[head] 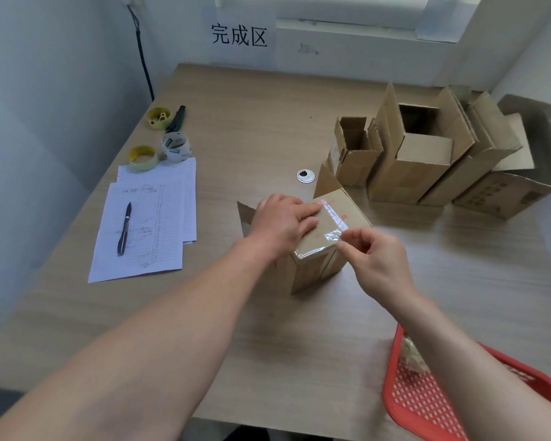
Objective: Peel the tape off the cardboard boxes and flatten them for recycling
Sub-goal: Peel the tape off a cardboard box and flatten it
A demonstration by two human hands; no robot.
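Near the middle of the wooden table (268,128), a small cardboard box (318,265) standing with its sealed face up, flaps sticking out at its far side. Pressed flat on that top face, fingers straight: the left hand (282,222). At the near right corner, the right hand (374,259), thumb and forefinger pinching the lifted end of a clear tape strip (333,218); strip running back across the top face, with small red print too blurred to read. A red mark like an "M" just beside the strip on the cardboard.

Further right, in a row against the wall: three opened boxes, flaps up — a small one (352,154), a taller one (414,160) touching it, and a wide one (503,173) with faint printed squares on its side, not legible.

On the wall behind, a white paper sign (239,36) reading "完成区" in black.

To the left: lined sheets (150,224) covered in handwriting too small to read, a black pen (124,229) lying on them. Beyond the sheets, a yellow tape roll (143,158), a clear tape roll (176,146) with green print on its core, unreadable, a yellow empty core (159,117) and a dark cutter (177,118) just beside it. A round metal cable grommet (305,176) set into the table near the box.

At the near right edge, a red perforated plastic basket (427,405) holding crumpled tape (412,354), partly hidden by the right forearm.
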